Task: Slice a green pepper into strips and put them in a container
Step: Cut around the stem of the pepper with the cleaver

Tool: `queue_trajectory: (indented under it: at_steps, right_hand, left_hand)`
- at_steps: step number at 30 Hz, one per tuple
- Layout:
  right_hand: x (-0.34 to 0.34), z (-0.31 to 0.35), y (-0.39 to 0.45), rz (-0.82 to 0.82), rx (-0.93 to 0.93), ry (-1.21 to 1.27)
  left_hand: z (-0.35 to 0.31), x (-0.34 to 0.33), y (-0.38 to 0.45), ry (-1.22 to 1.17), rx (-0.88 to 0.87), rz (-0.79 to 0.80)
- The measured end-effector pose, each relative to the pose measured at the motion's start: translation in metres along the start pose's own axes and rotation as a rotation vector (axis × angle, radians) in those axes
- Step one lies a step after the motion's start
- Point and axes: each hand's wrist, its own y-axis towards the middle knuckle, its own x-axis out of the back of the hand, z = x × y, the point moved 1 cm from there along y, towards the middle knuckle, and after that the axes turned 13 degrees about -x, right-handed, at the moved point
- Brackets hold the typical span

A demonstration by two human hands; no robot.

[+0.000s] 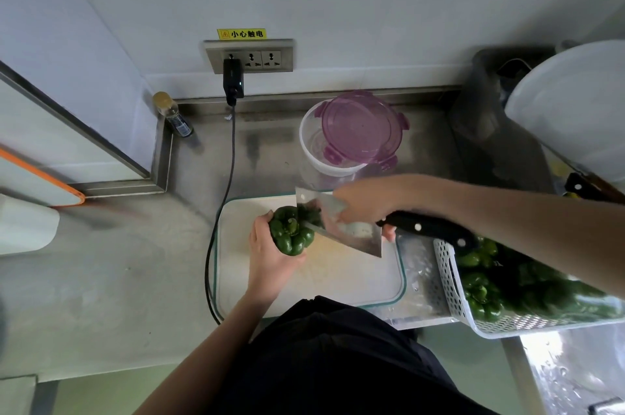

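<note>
Green pepper [291, 231] at frame centre, whole, stem end up toward the camera, held above the left part of a white cutting board [338, 279]. Left hand [270, 255] cups it from below and from the left, fingers curled round its body. Cleaver [341, 225] blade meets the pepper's right side near the stem, edge angled down to the right. Right hand [365, 205] grips the cleaver where the blade joins the black riveted handle, fingers wrapped round it, forearm entering from the right edge.

Board lies on a steel counter [118, 272], near its front edge. Just above the board, a clear round container [314, 150] with a purple clip lid [360, 125] resting tilted across its rim, leaving the left side open. Lower right: white perforated basket [449, 279] holding more green peppers [480, 293]. Upper centre: wall socket strip [250, 57] under a yellow warning label, black adapter [232, 79] plugged in, its cable trailing down past the board's left edge. Small bottle [172, 115] in the counter's back left corner. Large white basin [575, 110] at upper right.
</note>
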Motion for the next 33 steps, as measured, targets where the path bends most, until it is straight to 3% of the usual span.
queue_trajectory:
  at_steps: [4, 12, 17, 20, 28, 33]
  right_hand:
    - [0.031, -0.011, -0.020, 0.025, -0.036, 0.042]
    - [-0.001, -0.028, -0.026, 0.068, -0.075, 0.286]
    - [-0.023, -0.024, -0.027, 0.038, -0.006, 0.288]
    - [-0.034, -0.017, -0.031, -0.038, 0.026, 0.147]
    - [-0.051, -0.008, -0.042, -0.126, 0.003, 0.038]
    - [-0.058, -0.012, -0.034, -0.156, -0.030, 0.077]
  left_hand:
    - [-0.001, -0.001, -0.004, -0.056, 0.038, -0.003]
    - [0.016, 0.026, -0.024, -0.056, 0.034, 0.226]
    - [0.021, 0.044, -0.021, 0.049, -0.009, 0.407]
    - [0.019, 0.047, -0.016, 0.129, -0.029, 0.519]
    - [0.012, 0.034, -0.019, 0.442, -0.198, 0.386]
    - [0.010, 0.024, -0.017, 0.228, -0.208, 0.371]
